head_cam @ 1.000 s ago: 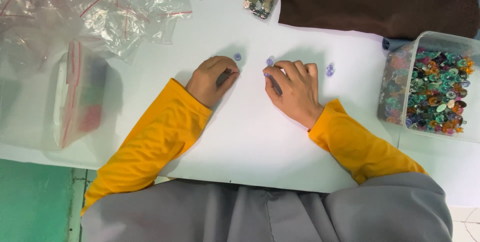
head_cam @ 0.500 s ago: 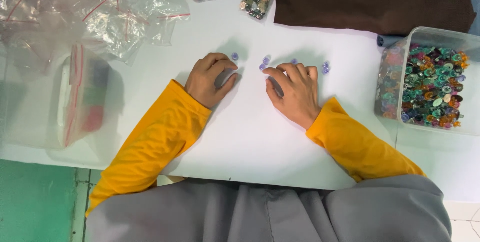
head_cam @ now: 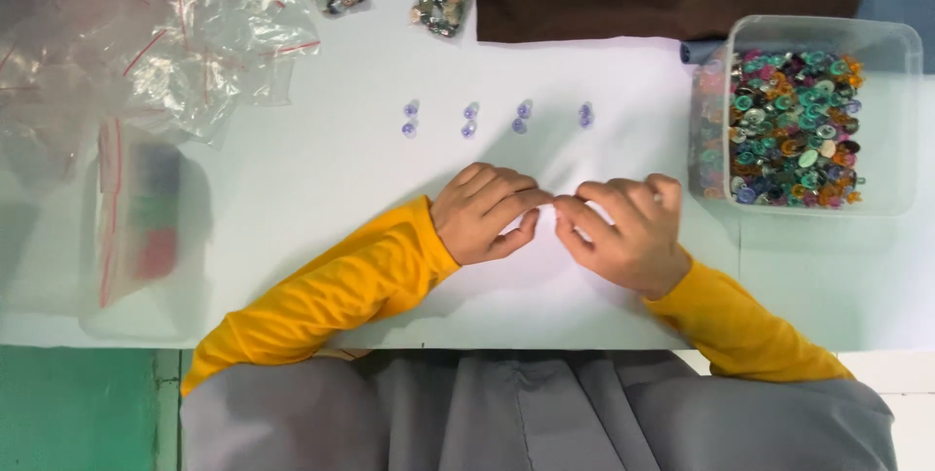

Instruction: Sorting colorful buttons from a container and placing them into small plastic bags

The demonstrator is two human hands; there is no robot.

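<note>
Resting both hands on the white table (head_cam: 292, 198), I have my left hand (head_cam: 482, 215) and right hand (head_cam: 623, 232) curled, fingertips meeting; whether they pinch anything I cannot tell. Purple buttons (head_cam: 497, 117) lie in a row just beyond, apart from my fingers; the button tub (head_cam: 906, 120) sits right.

Bright, even light floods the white table (head_cam: 321, 188), and soft shadows pool just under both hands and the yellow sleeves. Glare glints off the crumpled clear bags (head_cam: 146, 33) at upper left. The centre is sharp; the plastic container (head_cam: 136, 237) at left looks hazy.
</note>
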